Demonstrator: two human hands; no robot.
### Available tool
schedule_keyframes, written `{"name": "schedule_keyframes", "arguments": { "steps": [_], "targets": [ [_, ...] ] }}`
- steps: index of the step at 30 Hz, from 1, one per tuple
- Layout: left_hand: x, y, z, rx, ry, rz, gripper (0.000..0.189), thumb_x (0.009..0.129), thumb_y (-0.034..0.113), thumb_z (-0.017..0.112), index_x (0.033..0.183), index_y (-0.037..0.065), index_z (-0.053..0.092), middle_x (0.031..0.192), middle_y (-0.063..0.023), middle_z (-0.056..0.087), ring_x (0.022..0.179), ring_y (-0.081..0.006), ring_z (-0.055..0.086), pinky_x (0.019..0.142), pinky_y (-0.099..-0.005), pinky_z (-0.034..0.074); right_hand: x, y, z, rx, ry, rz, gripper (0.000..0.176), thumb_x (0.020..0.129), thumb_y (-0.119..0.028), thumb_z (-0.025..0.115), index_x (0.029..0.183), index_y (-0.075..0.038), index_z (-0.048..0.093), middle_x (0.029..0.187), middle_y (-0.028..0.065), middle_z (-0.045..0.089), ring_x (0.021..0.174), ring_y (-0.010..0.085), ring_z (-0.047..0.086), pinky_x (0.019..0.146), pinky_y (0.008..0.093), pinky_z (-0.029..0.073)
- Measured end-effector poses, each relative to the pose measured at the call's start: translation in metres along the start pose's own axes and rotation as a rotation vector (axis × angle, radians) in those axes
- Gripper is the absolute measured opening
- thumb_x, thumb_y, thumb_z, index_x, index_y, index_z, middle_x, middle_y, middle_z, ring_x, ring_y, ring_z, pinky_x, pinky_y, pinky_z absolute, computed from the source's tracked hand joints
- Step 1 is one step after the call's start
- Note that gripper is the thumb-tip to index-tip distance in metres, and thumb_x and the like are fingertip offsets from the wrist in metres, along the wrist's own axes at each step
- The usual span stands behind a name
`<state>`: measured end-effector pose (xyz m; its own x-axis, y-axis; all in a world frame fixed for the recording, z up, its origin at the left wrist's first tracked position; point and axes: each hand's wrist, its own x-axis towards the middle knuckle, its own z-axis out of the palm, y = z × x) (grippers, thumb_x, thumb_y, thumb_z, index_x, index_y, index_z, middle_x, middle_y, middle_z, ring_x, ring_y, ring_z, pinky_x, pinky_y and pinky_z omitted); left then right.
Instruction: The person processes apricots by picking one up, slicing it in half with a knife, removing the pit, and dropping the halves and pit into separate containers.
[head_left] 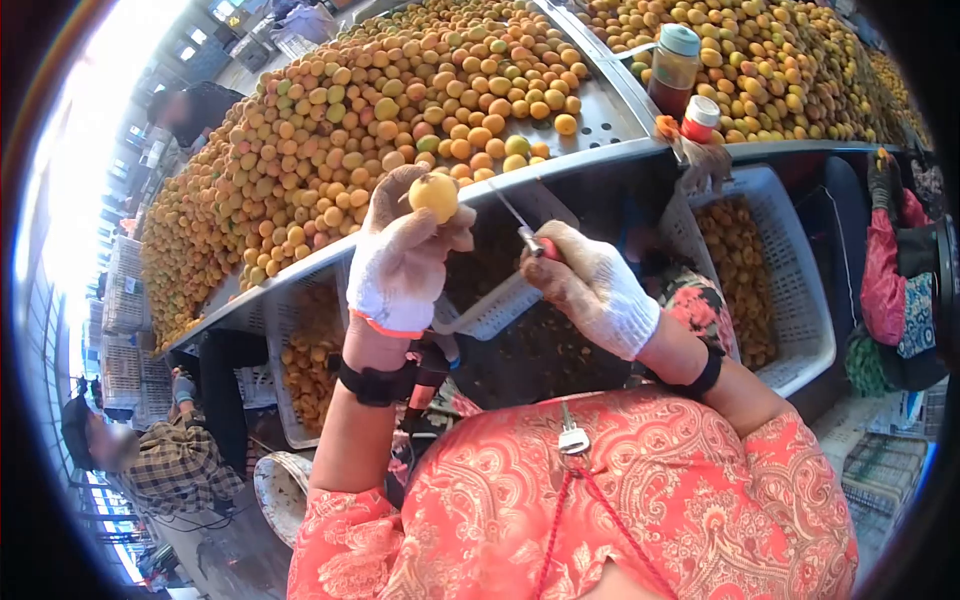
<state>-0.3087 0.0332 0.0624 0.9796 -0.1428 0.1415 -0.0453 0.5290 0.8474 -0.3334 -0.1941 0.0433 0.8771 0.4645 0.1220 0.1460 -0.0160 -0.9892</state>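
The fruit, small and yellow, sits at the top of the left hand. It is pinched between the thumb and fingertips and raised just in front of the table's near edge. The left hand wears a soiled white glove and is closed on the fruit, most of which pokes out above the fingers.

Just to the right, the right hand, also gloved, is clenched on a knife with a red handle. Its thin blade points up and left toward the fruit, near it but not touching.

Below the two hands a small basket tilts under the table edge. A big basket holding orange fruit stands to the right of it, and a third basket to the left.

On the table a pile of the same fruit covers most of the surface, leaving a bare perforated patch by the near edge. A jar with a green lid and a small bottle stand at that edge. A key hangs on a red cord at the person's chest.
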Motion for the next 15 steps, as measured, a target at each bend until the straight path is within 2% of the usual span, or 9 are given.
{"name": "schedule_keyframes", "arguments": {
  "steps": [1, 2, 5, 12, 14, 15],
  "targets": [
    [-0.007, -0.003, 0.010, -0.024, 0.013, 0.017, 0.046, 0.083, 0.004, 0.067, 0.126, 0.003, 0.050, 0.111, -0.0166, 0.062, 0.094, -0.0298, 0.067, 0.074, -0.0381, 0.057, -0.004, -0.003, 0.004, -0.148, 0.032, -0.095, 0.022, 0.099, -0.024, 0.056, 0.091, -0.005, 0.050, 0.068, 0.0109, 0.055, 0.061, 0.0217, 0.055, 0.060, 0.0348, 0.045],
    [-0.013, -0.005, 0.018, -0.015, -0.001, 0.034, 0.049, 0.082, 0.004, 0.067, 0.128, 0.002, 0.049, 0.112, -0.0160, 0.062, 0.096, -0.0295, 0.066, 0.078, -0.0377, 0.057, -0.009, -0.007, 0.008, -0.157, 0.030, -0.094, 0.022, 0.099, -0.024, 0.056, 0.091, -0.005, 0.050, 0.068, 0.0109, 0.055, 0.061, 0.0217, 0.055, 0.060, 0.0348, 0.045],
    [-0.031, -0.006, 0.044, -0.030, 0.015, 0.070, 0.050, 0.082, 0.004, 0.067, 0.130, 0.001, 0.049, 0.114, -0.0150, 0.061, 0.097, -0.0285, 0.065, 0.081, -0.0367, 0.056, -0.018, -0.020, 0.014, -0.223, 0.032, -0.070, 0.023, 0.098, -0.026, 0.057, 0.093, -0.004, 0.052, 0.071, 0.0177, 0.060, 0.068, 0.0352, 0.063, 0.061, 0.0409, 0.047],
    [-0.050, 0.001, 0.059, 0.043, 0.019, 0.064, 0.053, 0.080, -0.002, 0.064, 0.131, 0.000, 0.051, 0.119, -0.0120, 0.057, 0.100, -0.0229, 0.063, 0.081, -0.0325, 0.055, -0.031, -0.031, 0.018, -0.249, 0.018, -0.097, 0.023, 0.099, -0.026, 0.056, 0.094, -0.004, 0.052, 0.072, 0.0171, 0.060, 0.069, 0.0338, 0.063, 0.062, 0.0393, 0.047],
    [-0.053, 0.001, 0.058, 0.066, 0.019, 0.042, 0.054, 0.079, -0.003, 0.063, 0.132, 0.000, 0.051, 0.119, -0.0111, 0.057, 0.101, -0.0210, 0.062, 0.080, -0.0310, 0.054, -0.034, -0.040, 0.016, -0.227, 0.016, -0.074, 0.024, 0.100, -0.027, 0.055, 0.096, -0.003, 0.053, 0.071, 0.0154, 0.059, 0.066, 0.0266, 0.061, 0.062, 0.0366, 0.047],
    [-0.054, 0.000, 0.058, 0.121, 0.051, 0.044, 0.055, 0.078, -0.005, 0.062, 0.132, -0.001, 0.051, 0.119, -0.0102, 0.057, 0.100, -0.0189, 0.061, 0.079, -0.0293, 0.053, -0.033, -0.038, 0.016, -0.230, 0.017, -0.070, 0.024, 0.100, -0.027, 0.055, 0.096, -0.003, 0.053, 0.071, 0.0154, 0.059, 0.066, 0.0266, 0.061, 0.062, 0.0366, 0.047]
  ]
}}
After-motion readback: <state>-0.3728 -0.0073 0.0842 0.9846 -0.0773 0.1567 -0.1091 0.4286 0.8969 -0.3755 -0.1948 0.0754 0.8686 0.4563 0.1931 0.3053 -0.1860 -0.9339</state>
